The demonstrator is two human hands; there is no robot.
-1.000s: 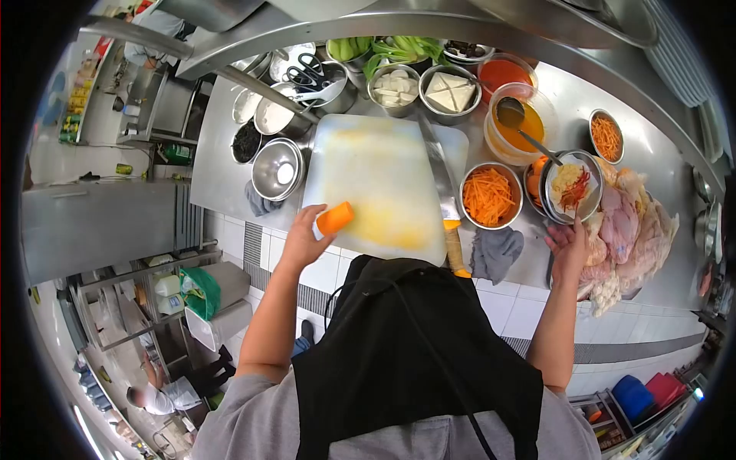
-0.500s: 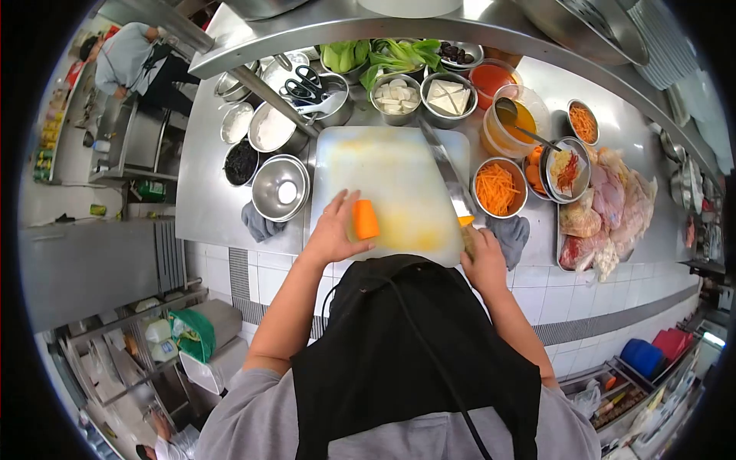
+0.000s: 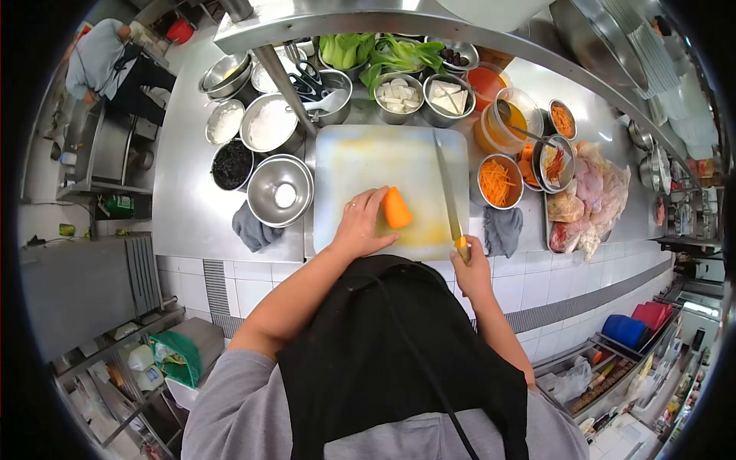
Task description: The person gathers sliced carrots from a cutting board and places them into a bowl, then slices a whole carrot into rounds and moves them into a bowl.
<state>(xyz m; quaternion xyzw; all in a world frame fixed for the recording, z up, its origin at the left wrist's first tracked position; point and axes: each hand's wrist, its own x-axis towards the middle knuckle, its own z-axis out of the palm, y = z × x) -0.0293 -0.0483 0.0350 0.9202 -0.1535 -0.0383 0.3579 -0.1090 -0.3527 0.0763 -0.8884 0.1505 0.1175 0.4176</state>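
Observation:
A piece of carrot (image 3: 397, 208) lies on the white cutting board (image 3: 360, 161), near its front edge. Just left of it is my left hand (image 3: 363, 224), its fingers apart and fingertips beside the carrot. My right hand (image 3: 471, 270) is wrapped round the handle of a large knife (image 3: 447, 180), whose blade points away from me along the right part of the board. Right of the board stands a bowl of shredded carrot (image 3: 497, 182).
Nested steel bowls (image 3: 280, 192) and a grey cloth (image 3: 255, 228) are at left. Behind the board are tofu (image 3: 447, 98) and leafy greens (image 3: 345, 50). A tray of raw meat (image 3: 589, 195) lies at right. A steel shelf (image 3: 345, 25) overhangs the back. Another person (image 3: 115, 69) stands far left.
My left hand and the carrot have moved right across the board. The knife blade has turned from slanting to nearly straight ahead. The whole view has shifted slightly.

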